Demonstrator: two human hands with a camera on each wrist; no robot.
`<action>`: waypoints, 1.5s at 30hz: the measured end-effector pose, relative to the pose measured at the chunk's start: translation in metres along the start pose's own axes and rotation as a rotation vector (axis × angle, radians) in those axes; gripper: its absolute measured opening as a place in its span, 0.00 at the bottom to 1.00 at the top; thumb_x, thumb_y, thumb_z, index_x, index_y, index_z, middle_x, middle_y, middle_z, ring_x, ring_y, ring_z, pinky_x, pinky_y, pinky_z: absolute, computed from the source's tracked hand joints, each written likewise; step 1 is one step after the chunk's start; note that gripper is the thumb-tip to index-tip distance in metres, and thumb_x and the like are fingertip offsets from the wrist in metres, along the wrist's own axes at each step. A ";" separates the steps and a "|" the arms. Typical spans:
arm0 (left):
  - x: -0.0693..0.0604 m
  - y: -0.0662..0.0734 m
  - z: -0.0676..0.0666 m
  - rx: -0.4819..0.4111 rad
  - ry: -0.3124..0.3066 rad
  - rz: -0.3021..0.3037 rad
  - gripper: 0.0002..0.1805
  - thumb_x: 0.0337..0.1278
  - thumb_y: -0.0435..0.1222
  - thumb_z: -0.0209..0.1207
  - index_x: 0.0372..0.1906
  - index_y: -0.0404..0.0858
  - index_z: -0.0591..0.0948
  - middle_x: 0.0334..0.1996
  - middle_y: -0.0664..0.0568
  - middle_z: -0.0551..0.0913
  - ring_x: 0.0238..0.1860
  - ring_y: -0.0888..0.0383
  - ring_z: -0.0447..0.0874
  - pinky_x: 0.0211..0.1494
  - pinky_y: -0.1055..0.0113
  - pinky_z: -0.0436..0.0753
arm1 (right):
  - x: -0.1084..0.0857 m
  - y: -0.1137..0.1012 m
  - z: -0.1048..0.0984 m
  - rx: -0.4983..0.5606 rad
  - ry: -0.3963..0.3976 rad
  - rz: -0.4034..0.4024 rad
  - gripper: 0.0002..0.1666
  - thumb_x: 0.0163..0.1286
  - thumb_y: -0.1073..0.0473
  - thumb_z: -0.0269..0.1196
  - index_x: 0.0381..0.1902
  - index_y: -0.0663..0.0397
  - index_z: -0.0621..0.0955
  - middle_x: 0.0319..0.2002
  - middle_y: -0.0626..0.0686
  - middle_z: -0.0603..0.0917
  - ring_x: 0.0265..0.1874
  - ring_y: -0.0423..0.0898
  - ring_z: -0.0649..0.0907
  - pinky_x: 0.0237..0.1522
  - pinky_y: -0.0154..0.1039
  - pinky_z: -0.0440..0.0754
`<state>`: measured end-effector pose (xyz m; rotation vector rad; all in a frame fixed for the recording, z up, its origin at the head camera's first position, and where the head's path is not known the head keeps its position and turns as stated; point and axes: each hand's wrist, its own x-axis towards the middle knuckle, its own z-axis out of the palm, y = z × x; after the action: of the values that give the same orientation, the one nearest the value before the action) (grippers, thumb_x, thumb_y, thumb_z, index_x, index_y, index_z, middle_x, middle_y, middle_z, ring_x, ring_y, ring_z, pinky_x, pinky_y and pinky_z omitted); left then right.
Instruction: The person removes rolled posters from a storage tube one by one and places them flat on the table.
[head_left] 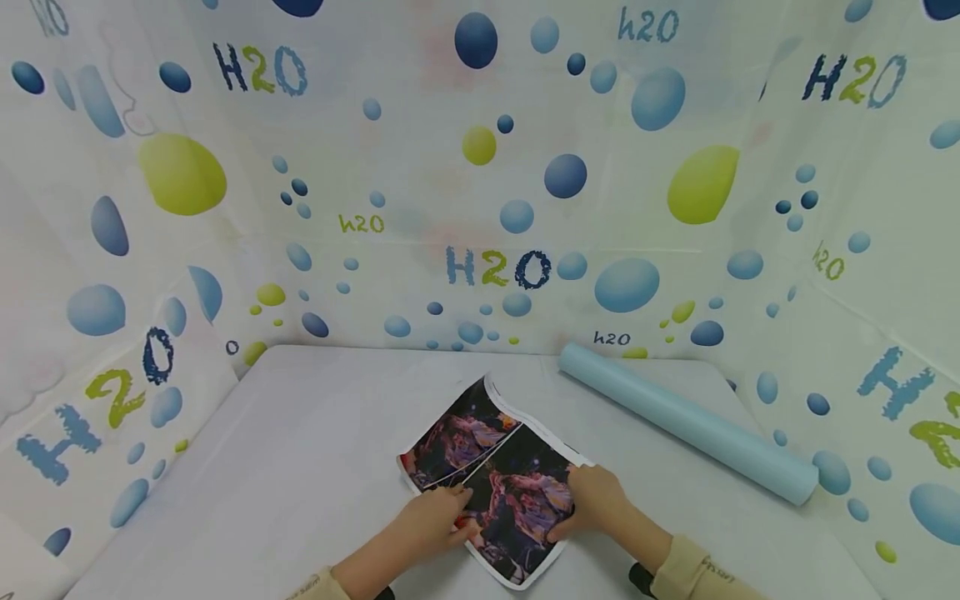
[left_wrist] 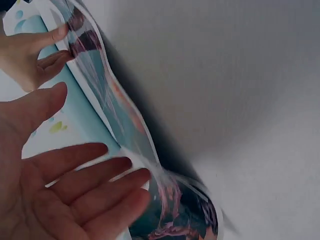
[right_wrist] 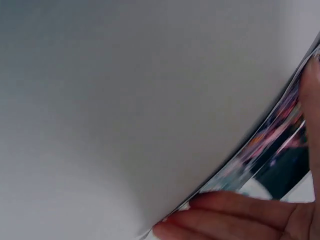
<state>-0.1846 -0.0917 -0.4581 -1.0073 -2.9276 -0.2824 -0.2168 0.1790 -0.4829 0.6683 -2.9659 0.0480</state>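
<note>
A glossy photo print (head_left: pixel 525 492) with white borders stands up off the table, bearing two dark pictures of a reddish, cloud-like form. At its right edge my right hand (head_left: pixel 597 502) grips the border between thumb and fingers; in the right wrist view the fingers (right_wrist: pixel 235 212) lie along that edge. My left hand (head_left: pixel 438 521) is at the lower left of the print. The left wrist view shows this hand (left_wrist: pixel 85 185) with thumb and fingers spread and the print (left_wrist: pixel 175 210) bowed beyond the fingertips. Whether the left hand touches it I cannot tell.
A light blue roll (head_left: pixel 690 429) lies slanted across the right side of the white table (head_left: pixel 225 467). Behind and at both sides hang white curtains (head_left: pixel 420 167) printed with coloured drops and H2O lettering.
</note>
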 end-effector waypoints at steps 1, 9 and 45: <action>0.000 0.001 0.001 -0.013 -0.015 -0.025 0.29 0.51 0.48 0.61 0.49 0.28 0.78 0.48 0.38 0.79 0.47 0.45 0.79 0.45 0.57 0.79 | 0.000 -0.003 0.000 -0.006 -0.002 0.017 0.40 0.23 0.25 0.70 0.18 0.54 0.73 0.18 0.50 0.74 0.18 0.47 0.75 0.18 0.43 0.75; 0.000 -0.004 0.004 -0.139 -0.113 -0.179 0.49 0.39 0.59 0.64 0.56 0.21 0.70 0.57 0.27 0.67 0.60 0.35 0.63 0.55 0.44 0.70 | -0.005 -0.031 -0.003 0.014 0.019 0.111 0.39 0.23 0.25 0.70 0.10 0.50 0.68 0.15 0.52 0.74 0.17 0.48 0.77 0.14 0.43 0.75; 0.017 -0.040 0.006 0.015 -0.331 -0.197 0.64 0.10 0.55 0.77 0.62 0.25 0.64 0.64 0.34 0.60 0.65 0.40 0.56 0.62 0.43 0.60 | 0.045 0.024 -0.013 0.394 -0.053 -0.070 0.23 0.49 0.48 0.71 0.37 0.60 0.82 0.25 0.48 0.80 0.24 0.43 0.76 0.26 0.38 0.75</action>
<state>-0.2225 -0.1111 -0.4691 -0.8340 -3.3284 -0.1050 -0.2660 0.1822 -0.4653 0.8236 -3.0046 0.6311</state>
